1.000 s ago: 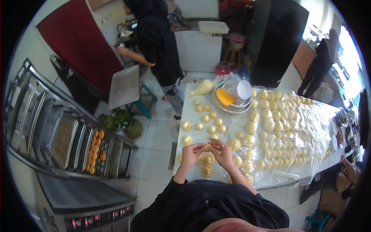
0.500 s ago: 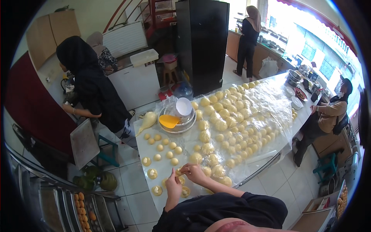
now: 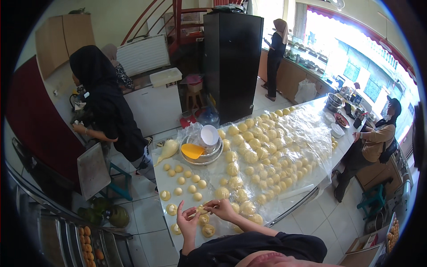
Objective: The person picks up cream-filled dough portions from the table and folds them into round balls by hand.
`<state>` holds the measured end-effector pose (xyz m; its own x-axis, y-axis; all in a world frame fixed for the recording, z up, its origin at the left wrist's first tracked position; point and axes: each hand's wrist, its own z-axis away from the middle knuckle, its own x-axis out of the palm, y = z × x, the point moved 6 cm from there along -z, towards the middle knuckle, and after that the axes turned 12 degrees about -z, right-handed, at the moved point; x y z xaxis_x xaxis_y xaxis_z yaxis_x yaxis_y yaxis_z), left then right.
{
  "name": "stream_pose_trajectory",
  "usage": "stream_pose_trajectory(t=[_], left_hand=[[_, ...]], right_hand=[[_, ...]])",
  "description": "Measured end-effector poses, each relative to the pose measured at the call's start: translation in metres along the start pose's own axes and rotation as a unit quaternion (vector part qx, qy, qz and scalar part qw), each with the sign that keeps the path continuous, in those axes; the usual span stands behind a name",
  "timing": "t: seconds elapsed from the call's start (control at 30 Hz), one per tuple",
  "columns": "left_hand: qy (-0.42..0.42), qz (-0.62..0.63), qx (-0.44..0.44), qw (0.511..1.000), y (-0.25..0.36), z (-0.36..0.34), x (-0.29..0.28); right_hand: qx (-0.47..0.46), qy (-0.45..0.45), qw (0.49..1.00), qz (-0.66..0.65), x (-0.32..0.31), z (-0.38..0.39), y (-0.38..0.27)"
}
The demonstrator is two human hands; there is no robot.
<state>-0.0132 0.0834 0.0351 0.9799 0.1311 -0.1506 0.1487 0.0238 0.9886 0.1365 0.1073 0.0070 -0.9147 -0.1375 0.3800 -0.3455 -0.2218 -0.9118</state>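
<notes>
Above the near left part of the white table (image 3: 155, 240), a small piece of yellow dough (image 3: 202, 209) is between my two hands. My right hand (image 3: 223, 210) pinches it from the right. My left hand (image 3: 188, 224) has thumb and a finger against its left side, the other fingers raised. Around and below my hands lie flattened dough rounds (image 3: 208, 230) with white filling on top. Farther off sit several small dough balls (image 3: 197, 196). A filled piping bag (image 3: 168, 150) rests at the table's left edge, beside a metal bowl (image 3: 202, 161) holding an orange scraper (image 3: 192, 151).
Rows of dough balls under clear plastic sheeting (image 3: 284, 155) cover much of the table. A white fluted cup (image 3: 209, 135) leans in the bowl. One person (image 3: 98, 102) stands left, another (image 3: 376, 138) at the table's right end. Baking trays (image 3: 73, 236) stand lower left.
The view has shifted slightly. My left hand's fingers have spread and lifted away from the dough piece, while my right hand keeps pinching it.
</notes>
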Motion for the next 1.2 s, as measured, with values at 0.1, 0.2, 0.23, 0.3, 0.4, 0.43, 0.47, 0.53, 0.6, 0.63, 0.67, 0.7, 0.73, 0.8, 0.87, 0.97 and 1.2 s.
stream_pose_trajectory(t=[0.1,0.2,0.23,0.3,0.4,0.43,0.47,0.53,0.6,0.63,0.67,0.7,0.73,0.8,0.87,0.97,1.2], left_hand=[[0.021,0.178,-0.079,0.981,-0.007,0.0,0.003],[0.063,0.303,-0.112,0.944,-0.022,0.001,0.005],[0.091,0.305,-0.095,0.943,-0.028,0.002,0.003],[0.086,0.315,-0.102,0.94,-0.038,-0.001,0.006],[0.068,0.325,-0.128,0.934,-0.037,0.001,0.011],[0.056,0.328,-0.144,0.932,-0.036,0.002,0.012],[0.059,0.325,-0.146,0.933,-0.039,0.003,0.011],[-0.017,0.373,-0.09,0.923,-0.033,0.0,0.016],[-0.03,0.375,-0.075,0.923,-0.025,0.004,0.016],[-0.048,0.336,-0.064,0.938,-0.022,0.004,0.018],[-0.066,0.296,-0.054,0.951,-0.02,0.004,0.018],[-0.078,0.298,-0.061,0.95,-0.019,0.006,0.016],[-0.078,0.297,-0.062,0.95,-0.017,0.006,0.015],[-0.074,0.309,-0.14,0.938,-0.023,0.008,0.016],[-0.069,0.303,-0.124,0.942,-0.014,0.011,0.019],[-0.032,0.274,-0.101,0.956,-0.014,0.012,0.019],[-0.024,0.266,-0.101,0.958,-0.02,0.012,0.019]], right_hand=[[-0.109,-0.021,0.982,0.152,0.012,0.007,-0.019],[-0.232,-0.029,0.93,0.285,0.032,0.016,-0.036],[-0.262,-0.03,0.904,0.337,0.037,0.021,-0.04],[-0.235,-0.024,0.919,0.316,0.026,0.012,-0.019],[-0.245,-0.031,0.925,0.29,0.023,0.01,-0.02],[-0.285,-0.045,0.914,0.284,0.026,0.013,-0.029],[-0.282,-0.046,0.916,0.281,0.029,0.015,-0.035],[-0.082,0.029,0.967,0.239,0.017,0.011,-0.027],[-0.084,0.048,0.972,0.212,0.009,0.01,-0.02],[-0.132,-0.004,0.973,0.19,0.012,0.009,-0.029],[-0.18,-0.055,0.968,0.167,0.017,0.011,-0.036],[-0.18,-0.056,0.968,0.165,0.016,0.011,-0.035],[-0.146,-0.056,0.973,0.171,0.013,0.01,-0.03],[-0.08,-0.056,0.978,0.184,0.009,0.008,-0.02],[-0.112,-0.019,0.977,0.179,0.006,0.012,-0.018],[-0.201,0.018,0.955,0.218,0.01,0.013,-0.019],[-0.207,0.036,0.957,0.199,-0.002,0.01,-0.002]])
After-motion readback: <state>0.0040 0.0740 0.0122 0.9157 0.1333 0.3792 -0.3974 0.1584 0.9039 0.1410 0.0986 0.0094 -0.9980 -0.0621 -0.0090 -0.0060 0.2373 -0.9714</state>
